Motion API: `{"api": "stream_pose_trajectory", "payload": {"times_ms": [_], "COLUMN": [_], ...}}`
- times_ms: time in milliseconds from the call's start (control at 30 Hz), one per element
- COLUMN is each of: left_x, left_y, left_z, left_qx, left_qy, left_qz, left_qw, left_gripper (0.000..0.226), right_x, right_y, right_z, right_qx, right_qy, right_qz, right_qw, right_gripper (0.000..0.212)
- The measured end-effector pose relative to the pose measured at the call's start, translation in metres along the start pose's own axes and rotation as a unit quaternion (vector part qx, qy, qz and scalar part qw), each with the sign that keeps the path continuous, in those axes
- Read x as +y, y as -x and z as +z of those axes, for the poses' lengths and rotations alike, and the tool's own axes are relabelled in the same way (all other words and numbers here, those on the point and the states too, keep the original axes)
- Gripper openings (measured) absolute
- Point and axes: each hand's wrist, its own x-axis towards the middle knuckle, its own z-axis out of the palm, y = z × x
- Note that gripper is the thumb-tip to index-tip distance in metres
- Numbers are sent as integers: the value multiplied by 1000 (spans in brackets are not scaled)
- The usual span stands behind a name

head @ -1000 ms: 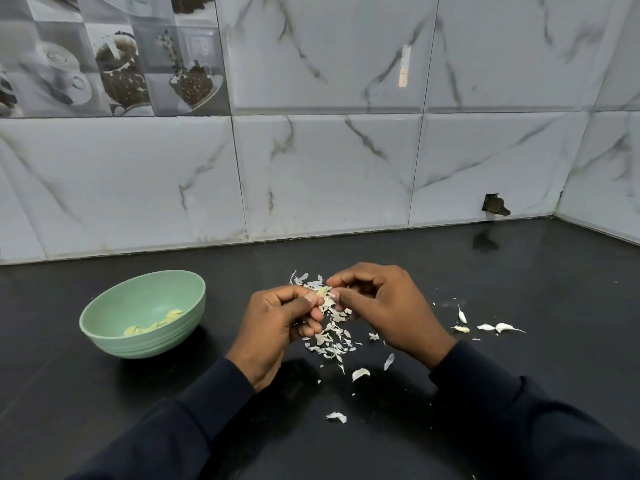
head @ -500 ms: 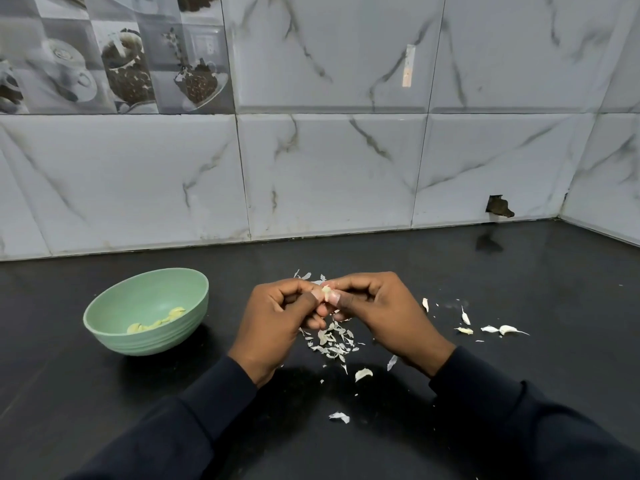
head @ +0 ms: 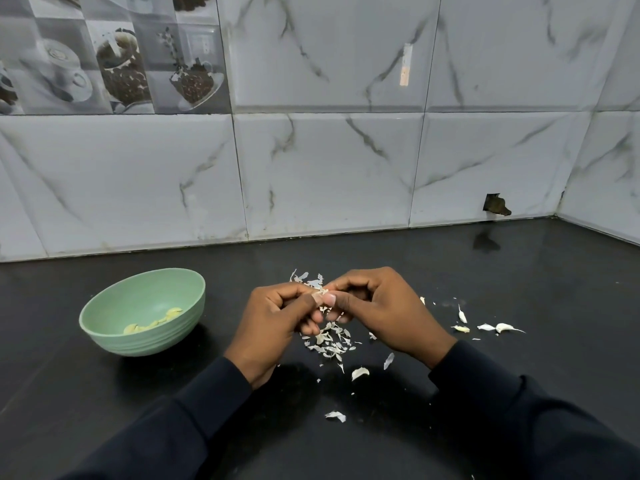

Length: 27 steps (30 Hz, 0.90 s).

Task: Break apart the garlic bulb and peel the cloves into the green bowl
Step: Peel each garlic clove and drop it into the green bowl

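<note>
Your left hand [head: 273,327] and right hand [head: 384,313] pinch one small garlic clove [head: 320,292] between curled fingertips, over dry, papery skin flakes [head: 329,341] on the glossy black worktop [head: 519,278]. The round, ribbed green bowl [head: 145,344] to the left holds smooth, pale peeled cloves [head: 156,322].

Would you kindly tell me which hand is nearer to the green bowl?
Left. The left hand is right of the green bowl, apart from it; the right hand lies farther right. Both pinch a garlic clove.
</note>
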Motion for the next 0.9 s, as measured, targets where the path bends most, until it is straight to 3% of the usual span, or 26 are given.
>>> {"api": "stream_pose_trajectory", "payload": {"times_ms": [133,267,433,533,667,767,900], "left_x": [4,5,6,-1,-6,-14,-24], "left_y": [1,2,-1,-1,-4,-10,-10], "left_z": [0,5,4,-3,-5,-2,0], "left_qx": [-15,6,29,14,35,60,34], "left_qy": [24,53,83,-45,-243,-347,-412], "left_qz": [-18,-45,-83,-65,-16,4,1], "left_qw": [999,998,993,997,969,936,911], "left_gripper": [19,31,24,21,20,25,36], "right_x": [-1,-2,-3,-2,0,-1,-22], "right_y": [0,1,0,-4,-7,-10,-33], "right_z": [-2,2,3,-3,-10,-8,17], "right_qx": [-3,30,48,44,35,29,-6], "right_qy": [-61,-32,-41,-99,-172,-166,-128], "right_qz": [9,-15,-24,1,46,44,31], "right_qw": [998,999,998,994,983,985,991], "right_gripper": [14,10,10,6,15,22,25]}}
